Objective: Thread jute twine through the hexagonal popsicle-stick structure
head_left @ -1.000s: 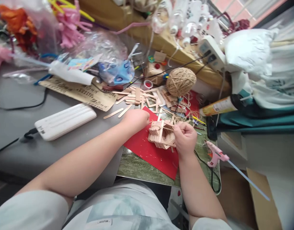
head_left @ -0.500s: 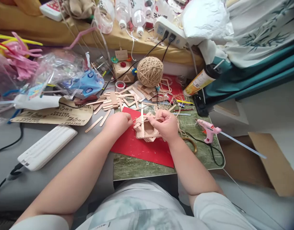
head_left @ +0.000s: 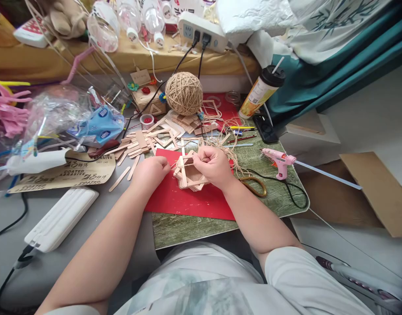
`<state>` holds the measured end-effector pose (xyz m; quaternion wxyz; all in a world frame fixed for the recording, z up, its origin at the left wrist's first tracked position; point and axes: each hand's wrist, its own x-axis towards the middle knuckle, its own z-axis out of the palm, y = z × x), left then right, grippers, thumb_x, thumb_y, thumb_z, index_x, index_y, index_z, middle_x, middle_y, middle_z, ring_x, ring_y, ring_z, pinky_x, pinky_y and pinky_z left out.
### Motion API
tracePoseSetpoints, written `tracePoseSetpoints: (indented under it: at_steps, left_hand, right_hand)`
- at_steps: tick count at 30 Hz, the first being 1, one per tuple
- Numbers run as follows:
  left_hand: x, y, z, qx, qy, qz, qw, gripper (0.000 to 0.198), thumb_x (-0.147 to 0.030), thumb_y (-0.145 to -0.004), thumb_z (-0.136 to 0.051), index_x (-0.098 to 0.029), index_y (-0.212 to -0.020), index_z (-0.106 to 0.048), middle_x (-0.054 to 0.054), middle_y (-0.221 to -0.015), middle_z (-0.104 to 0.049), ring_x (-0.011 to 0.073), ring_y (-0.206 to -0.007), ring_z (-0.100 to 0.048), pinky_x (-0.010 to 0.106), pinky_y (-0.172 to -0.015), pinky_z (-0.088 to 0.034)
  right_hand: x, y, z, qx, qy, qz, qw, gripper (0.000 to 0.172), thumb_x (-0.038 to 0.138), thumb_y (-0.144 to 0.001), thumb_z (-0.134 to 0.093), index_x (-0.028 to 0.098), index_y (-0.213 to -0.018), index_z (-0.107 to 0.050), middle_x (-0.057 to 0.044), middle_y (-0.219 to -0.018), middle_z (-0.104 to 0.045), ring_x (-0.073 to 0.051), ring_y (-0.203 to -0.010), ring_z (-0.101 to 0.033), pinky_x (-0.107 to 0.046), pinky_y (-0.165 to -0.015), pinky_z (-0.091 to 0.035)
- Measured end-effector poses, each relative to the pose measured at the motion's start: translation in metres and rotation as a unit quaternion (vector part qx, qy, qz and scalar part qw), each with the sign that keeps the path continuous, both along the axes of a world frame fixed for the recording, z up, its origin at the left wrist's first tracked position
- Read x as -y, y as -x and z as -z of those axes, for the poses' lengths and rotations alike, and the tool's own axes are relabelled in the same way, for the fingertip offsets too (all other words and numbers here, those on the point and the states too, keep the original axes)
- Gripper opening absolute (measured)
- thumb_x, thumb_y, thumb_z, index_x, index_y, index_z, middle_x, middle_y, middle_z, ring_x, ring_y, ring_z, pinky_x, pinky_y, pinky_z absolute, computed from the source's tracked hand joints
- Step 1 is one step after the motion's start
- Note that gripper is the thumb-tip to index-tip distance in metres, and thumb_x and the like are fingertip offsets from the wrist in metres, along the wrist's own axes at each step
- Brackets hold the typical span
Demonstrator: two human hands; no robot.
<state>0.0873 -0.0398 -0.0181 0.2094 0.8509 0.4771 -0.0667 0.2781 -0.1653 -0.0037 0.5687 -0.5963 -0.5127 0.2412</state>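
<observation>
A small structure of stacked wooden craft sticks [head_left: 188,177] rests on a red sheet [head_left: 187,199] laid over a green wood-print mat [head_left: 187,227]. My left hand [head_left: 151,171] is closed at the structure's left side, pinching a thin strand of twine. My right hand [head_left: 212,165] is closed on the twine and the structure's upper right corner. Loose twine [head_left: 225,151] trails away behind my right hand toward a twine ball [head_left: 183,93].
Loose craft sticks [head_left: 145,142] lie behind my hands. A pink glue gun [head_left: 277,161] and scissors [head_left: 255,183] sit to the right, a cup with a straw [head_left: 261,91] and phone [head_left: 265,128] beyond. A white power bank [head_left: 61,218], sandpaper pack [head_left: 66,173] and plastic bags lie left.
The view has swung, so everything sits lower and further left. My right hand has moved from the structure's right side to its upper corner, closer to my left hand.
</observation>
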Motion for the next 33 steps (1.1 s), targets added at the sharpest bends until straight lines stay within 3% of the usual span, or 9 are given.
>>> tracePoseSetpoints:
  at_steps: [19, 26, 33]
  left_hand:
    - [0.003, -0.002, -0.001, -0.007, -0.01, 0.012, 1.0, 0.023, -0.034, -0.095, -0.053, -0.025, -0.082, -0.069, 0.006, -0.089, -0.077, 0.0237, -0.078, -0.064, 0.033, -0.061, -0.037]
    - [0.005, -0.001, -0.007, 0.037, 0.026, 0.009, 0.999, 0.024, -0.028, -0.094, -0.058, -0.021, -0.092, -0.081, 0.009, -0.099, -0.082, 0.026, -0.092, -0.071, 0.034, -0.069, -0.042]
    - [0.003, 0.006, -0.008, 0.097, 0.081, 0.009, 0.992, 0.029, -0.015, -0.09, -0.062, -0.018, -0.107, -0.085, 0.014, -0.103, -0.082, 0.0321, -0.094, -0.074, 0.039, -0.075, -0.052]
  right_hand:
    - [0.003, -0.005, 0.003, -0.042, 0.005, 0.008, 0.999, 0.051, 0.026, -0.095, -0.07, 0.025, -0.067, -0.027, 0.005, -0.067, -0.03, -0.013, -0.062, -0.029, -0.033, -0.062, -0.026]
    - [0.003, -0.003, 0.01, -0.003, -0.034, 0.042, 0.999, 0.057, 0.026, -0.089, -0.078, 0.024, -0.062, -0.029, 0.007, -0.063, -0.031, -0.011, -0.059, -0.029, -0.033, -0.061, -0.026]
    - [-0.003, -0.007, 0.016, -0.021, -0.076, 0.028, 0.996, 0.065, 0.03, -0.079, -0.092, 0.024, -0.059, -0.03, 0.008, -0.057, -0.034, -0.011, -0.056, -0.037, -0.031, -0.06, -0.033]
